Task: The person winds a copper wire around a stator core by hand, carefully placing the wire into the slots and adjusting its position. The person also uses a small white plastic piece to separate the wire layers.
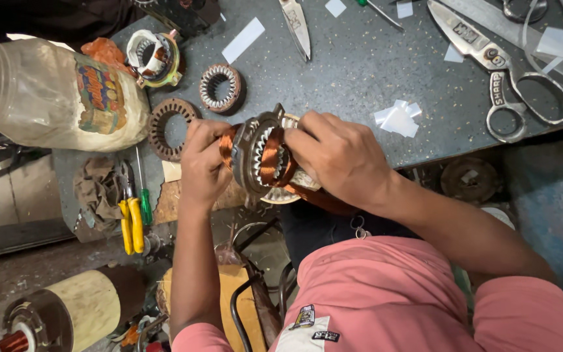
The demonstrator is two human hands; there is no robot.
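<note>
Stator (pixel 265 156) with copper coil | left hand (pixel 204 163) gripping coil side | right hand (pixel 337 156) curled over rim

- My left hand (pixel 203 163) grips copper coil (pixel 227 142) beside the stator (pixel 262 156).
- My right hand (pixel 340 156) presses copper windings into its slotted bore.
- Big scissors (pixel 496 62) lie well apart on the speckled bench (pixel 360 72).
</note>
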